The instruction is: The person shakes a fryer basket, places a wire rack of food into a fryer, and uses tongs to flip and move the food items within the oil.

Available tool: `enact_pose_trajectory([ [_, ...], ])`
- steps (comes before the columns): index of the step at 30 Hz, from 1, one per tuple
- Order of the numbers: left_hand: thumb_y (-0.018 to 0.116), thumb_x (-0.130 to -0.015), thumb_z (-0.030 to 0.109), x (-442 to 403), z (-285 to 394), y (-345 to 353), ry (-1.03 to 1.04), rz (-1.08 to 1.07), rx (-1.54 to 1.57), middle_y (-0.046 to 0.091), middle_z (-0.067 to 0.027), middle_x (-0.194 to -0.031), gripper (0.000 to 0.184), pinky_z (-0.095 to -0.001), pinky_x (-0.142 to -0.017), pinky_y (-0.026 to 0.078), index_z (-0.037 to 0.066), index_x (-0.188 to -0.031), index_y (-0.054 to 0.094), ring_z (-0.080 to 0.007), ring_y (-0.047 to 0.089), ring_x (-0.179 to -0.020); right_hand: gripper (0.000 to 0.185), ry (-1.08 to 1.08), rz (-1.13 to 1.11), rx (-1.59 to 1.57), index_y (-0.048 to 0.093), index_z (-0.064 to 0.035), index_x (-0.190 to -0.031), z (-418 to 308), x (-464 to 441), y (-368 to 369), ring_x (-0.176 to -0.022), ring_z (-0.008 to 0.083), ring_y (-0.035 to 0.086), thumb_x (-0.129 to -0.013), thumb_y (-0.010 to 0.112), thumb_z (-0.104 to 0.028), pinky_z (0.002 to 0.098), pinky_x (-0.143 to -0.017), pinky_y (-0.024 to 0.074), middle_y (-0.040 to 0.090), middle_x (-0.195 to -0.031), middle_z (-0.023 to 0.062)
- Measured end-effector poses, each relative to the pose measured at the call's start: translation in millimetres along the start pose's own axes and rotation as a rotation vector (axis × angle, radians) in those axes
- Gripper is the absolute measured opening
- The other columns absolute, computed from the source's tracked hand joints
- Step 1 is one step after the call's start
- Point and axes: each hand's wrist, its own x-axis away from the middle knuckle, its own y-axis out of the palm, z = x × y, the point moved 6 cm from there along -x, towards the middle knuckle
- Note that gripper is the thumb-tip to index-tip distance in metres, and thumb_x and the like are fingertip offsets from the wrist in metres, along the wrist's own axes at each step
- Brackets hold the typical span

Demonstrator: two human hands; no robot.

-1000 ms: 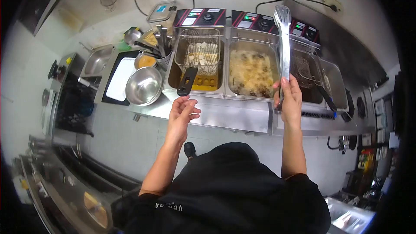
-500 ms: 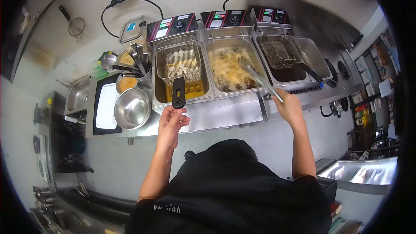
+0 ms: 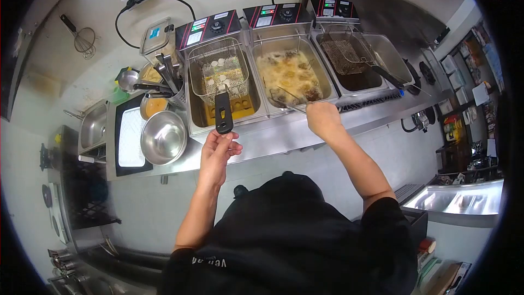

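Note:
My left hand (image 3: 217, 152) has its fingertips on the end of the black handle of a wire fry basket (image 3: 225, 71). White, roundish pieces sit in that basket, over yellow oil in the left fryer (image 3: 195, 114). Curled around metal tongs (image 3: 295, 108), my right hand (image 3: 324, 120) is at the front edge of the middle fryer (image 3: 322, 65). The tongs' ends reach into foaming oil, where golden-brown food (image 3: 288, 71) floats. My right hand hides part of the tongs.
A third fryer basket (image 3: 345, 57) sits to the right over dark oil. On the left are a steel bowl (image 3: 164, 137), a white tray (image 3: 132, 136), a utensil holder (image 3: 179, 98) and a small sink (image 3: 94, 125). A whisk (image 3: 84, 42) hangs on the wall.
My right hand has moved left and slightly up, bringing the tongs closer to the front of the middle fryer. The left hand stays at the basket handle. The view has shifted slightly.

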Motion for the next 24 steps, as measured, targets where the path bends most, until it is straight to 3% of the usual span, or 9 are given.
enact_pose_trajectory([
  [11, 0.057, -0.092, 0.017, 4, -6, 4, -0.003, -0.022, 0.013, 0.059, -0.0087, -0.097, 0.017, -0.0309, -0.070, 0.050, 0.007, -0.104, 0.052, -0.0175, 0.062, -0.076, 0.013, -0.094, -0.004, 0.123, 0.072, -0.0118, -0.078, -27, -23, 10, -0.074, 0.0209, 0.070, -0.076, 0.059, -0.012, 0.0313, -0.062, 0.0545, 0.070, -0.077, 0.0074],
  [20, 0.057, -0.092, 0.016, 7, -7, 0, 0.008, 0.000, 0.025, 0.059, -0.0088, -0.097, 0.015, -0.0303, -0.069, 0.050, 0.007, -0.102, 0.052, -0.0170, 0.062, -0.075, 0.012, -0.032, 0.096, 0.101, 0.071, -0.0089, -0.078, -13, -7, 12, -0.076, 0.0224, 0.069, -0.075, 0.060, -0.009, 0.0327, -0.063, 0.0552, 0.070, -0.078, 0.0095],
  [24, 0.057, -0.092, 0.016, 9, -5, 1, 0.011, 0.000, 0.045, 0.059, -0.0088, -0.097, 0.015, -0.0300, -0.069, 0.050, 0.007, -0.102, 0.052, -0.0172, 0.062, -0.075, 0.012, -0.047, 0.018, 0.086, 0.071, -0.0081, -0.077, -9, -1, 8, -0.076, 0.0236, 0.069, -0.076, 0.059, -0.009, 0.0329, -0.064, 0.0554, 0.070, -0.081, 0.0101],
])
